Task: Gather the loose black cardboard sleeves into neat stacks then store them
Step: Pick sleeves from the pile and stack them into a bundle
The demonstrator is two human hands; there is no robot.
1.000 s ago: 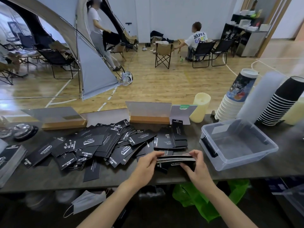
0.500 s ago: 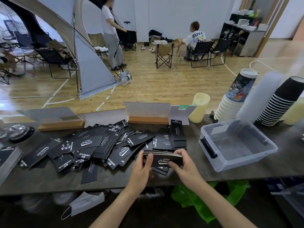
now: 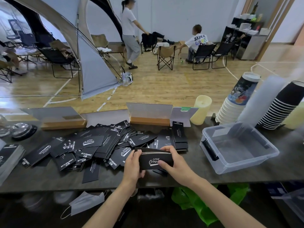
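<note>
Fingers (image 3: 138, 152) of left hand (image 3: 132, 167) and right hand (image 3: 177, 163) gripping sleeve stack (image 3: 153, 159), loose sleeves (image 3: 92, 143) left, bin (image 3: 236, 148) right

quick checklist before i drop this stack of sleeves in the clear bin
1. Grip: left hand and right hand hold the stack at its ends: ok.
2. Stack edges flush: cannot tell, the hands cover both ends.
3. Clear bin open, no lid on it: ok.
4. Room in the bin: nothing seen inside: ok.
5. Way to the bin: bare table between: ok.
6. Gathering done: loose sleeves lie in a pile: not ok.
</note>
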